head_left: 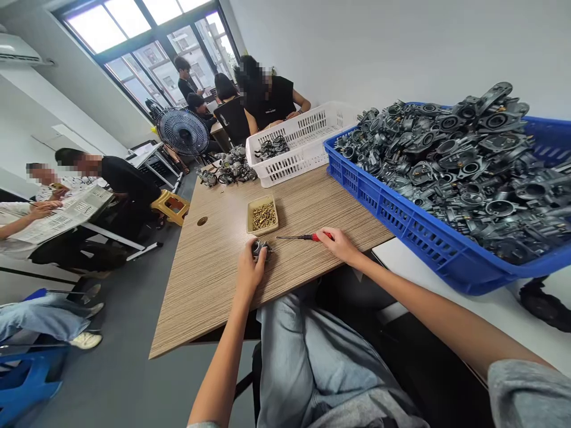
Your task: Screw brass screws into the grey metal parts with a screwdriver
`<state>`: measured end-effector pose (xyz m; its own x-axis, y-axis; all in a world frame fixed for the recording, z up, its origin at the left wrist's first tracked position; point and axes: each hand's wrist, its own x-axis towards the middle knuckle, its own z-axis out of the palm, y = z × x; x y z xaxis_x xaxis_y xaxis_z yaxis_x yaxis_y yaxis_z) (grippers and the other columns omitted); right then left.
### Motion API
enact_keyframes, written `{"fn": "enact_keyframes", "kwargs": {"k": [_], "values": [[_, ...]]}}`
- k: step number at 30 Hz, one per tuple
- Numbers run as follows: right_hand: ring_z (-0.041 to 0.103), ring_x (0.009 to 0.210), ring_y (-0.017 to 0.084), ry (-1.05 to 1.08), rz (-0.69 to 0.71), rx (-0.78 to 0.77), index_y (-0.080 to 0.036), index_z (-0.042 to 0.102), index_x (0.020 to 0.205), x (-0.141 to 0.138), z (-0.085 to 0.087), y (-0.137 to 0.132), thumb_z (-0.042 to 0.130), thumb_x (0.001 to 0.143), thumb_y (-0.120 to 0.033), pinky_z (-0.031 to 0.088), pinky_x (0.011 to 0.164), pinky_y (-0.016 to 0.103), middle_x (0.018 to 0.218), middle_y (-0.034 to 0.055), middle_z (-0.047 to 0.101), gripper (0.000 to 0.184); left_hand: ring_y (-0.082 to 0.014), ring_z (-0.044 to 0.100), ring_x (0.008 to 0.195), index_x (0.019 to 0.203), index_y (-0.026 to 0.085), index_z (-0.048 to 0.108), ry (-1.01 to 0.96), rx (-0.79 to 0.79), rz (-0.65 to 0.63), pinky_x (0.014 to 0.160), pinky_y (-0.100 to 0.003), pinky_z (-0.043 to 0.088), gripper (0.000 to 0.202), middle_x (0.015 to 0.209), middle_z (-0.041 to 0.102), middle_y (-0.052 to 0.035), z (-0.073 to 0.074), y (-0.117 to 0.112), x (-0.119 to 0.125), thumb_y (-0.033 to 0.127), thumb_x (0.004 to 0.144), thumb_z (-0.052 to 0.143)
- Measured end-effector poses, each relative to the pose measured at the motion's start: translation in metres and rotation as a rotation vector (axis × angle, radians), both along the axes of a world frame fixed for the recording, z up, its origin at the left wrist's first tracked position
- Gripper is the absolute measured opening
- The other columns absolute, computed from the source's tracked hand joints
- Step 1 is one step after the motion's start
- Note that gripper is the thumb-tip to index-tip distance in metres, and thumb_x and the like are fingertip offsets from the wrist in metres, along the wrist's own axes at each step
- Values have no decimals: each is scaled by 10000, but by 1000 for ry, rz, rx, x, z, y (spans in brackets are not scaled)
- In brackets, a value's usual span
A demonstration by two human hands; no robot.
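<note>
Left hand (251, 272) closed around a small metal carburetor (261, 249), fingers curled over its side; the part sits at the tabletop, though whether it touches the wood is hard to tell. Right hand (338, 245) lies apart, fingertips at the red handle of a screwdriver (300, 237); cannot tell if they grip it. Blue plastic crate (379, 202) stands at the table's end, heaped high with grey carburetors (446, 169), by far the biggest lot. White plastic basket (285, 160) holds only a small handful (273, 147). A modest cluster (229, 169) lies beside it on the wooden table (209, 285). Small tray (262, 229) is well filled with brass screws (264, 217). Most pieces sit in the crate; few lie elsewhere.
</note>
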<state>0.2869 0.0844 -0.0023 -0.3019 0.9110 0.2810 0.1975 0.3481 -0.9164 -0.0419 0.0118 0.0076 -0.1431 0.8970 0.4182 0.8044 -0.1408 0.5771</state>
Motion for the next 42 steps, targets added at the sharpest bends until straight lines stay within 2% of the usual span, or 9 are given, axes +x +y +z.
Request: {"fn": "enact_keyframes", "kwargs": {"k": [6, 10, 16, 22, 28, 36, 42], "values": [[465, 731, 188, -3, 92, 3, -242, 557, 760, 4, 4, -1, 529, 1068, -722, 360, 687, 328, 712, -8, 506, 571, -263, 725, 1011, 1296, 234, 699, -206, 37, 85, 944, -414, 573, 464, 1173, 784, -106, -6, 13, 0, 603, 1133, 471], [472, 728, 189, -6, 124, -1, -235, 614, 797, 5, 5, -1, 558, 1068, -701, 361, 687, 328, 705, -11, 521, 542, -262, 714, 1019, 1192, 237, 718, -256, 70, 89, 960, -410, 570, 497, 1099, 770, -94, -11, 16, 1, 642, 1133, 435], [482, 741, 183, 6, 160, 18, -224, 640, 825, 6, 2, 1, 575, 1070, -630, 370, 736, 339, 753, -11, 556, 478, -253, 717, 941, 1300, 242, 695, -200, 43, 68, 896, -395, 577, 458, 1095, 770, -88, -9, 7, 8, 616, 1122, 500], [513, 766, 191, -10, 160, 40, -227, 661, 878, 7, -2, 4, 606, 1044, -576, 386, 745, 338, 799, -3, 597, 391, -295, 730, 1082, 1367, 230, 636, -84, 89, 33, 1003, -462, 582, 414, 1211, 766, -132, -8, 0, 14, 541, 1111, 542], [522, 765, 195, -18, 158, 19, -231, 662, 896, 7, -2, 3, 611, 1026, -538, 393, 736, 337, 798, -4, 597, 337, -311, 698, 1089, 1355, 216, 634, 13, 144, 65, 1027, -485, 567, 397, 1166, 736, -137, -14, 2, 14, 506, 1087, 591], [581, 791, 211, -91, 127, 32, -233, 666, 955, 5, -2, 1, 601, 1029, -487, 424, 765, 344, 845, 12, 667, 273, -293, 704, 1150, 1252, 229, 680, -67, 135, 76, 1068, -459, 551, 317, 1210, 752, -120, -14, 4, 12, 486, 1092, 587], [638, 849, 232, -104, 129, 34, -241, 681, 1017, 4, -1, 0, 625, 1014, -438, 476, 812, 350, 937, 36, 761, 205, -264, 716, 1023, 1276, 244, 685, -145, 61, 90, 972, -408, 567, 327, 1115, 766, -84, -11, 2, 13, 489, 1077, 600]]}}
